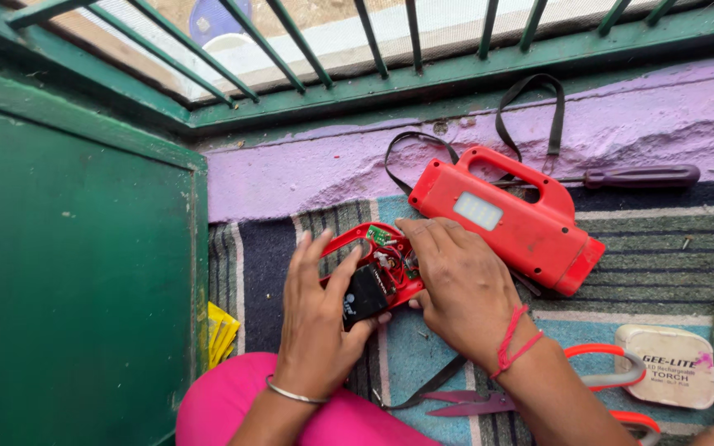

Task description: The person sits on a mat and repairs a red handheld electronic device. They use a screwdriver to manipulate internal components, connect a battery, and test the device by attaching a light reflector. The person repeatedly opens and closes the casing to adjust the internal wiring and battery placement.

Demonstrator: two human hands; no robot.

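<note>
One view only, from the person's head, tilted steeply down and a little forward, close over the lap. The left hand (316,318) and right hand (460,285) sit just below frame centre, near enough to fill the middle. The striped mat (646,272) runs out to the right edge; its far edge meets the purple ledge (646,116). A green railing (390,41) crosses the top, a green door (68,272) fills the left side.
</note>
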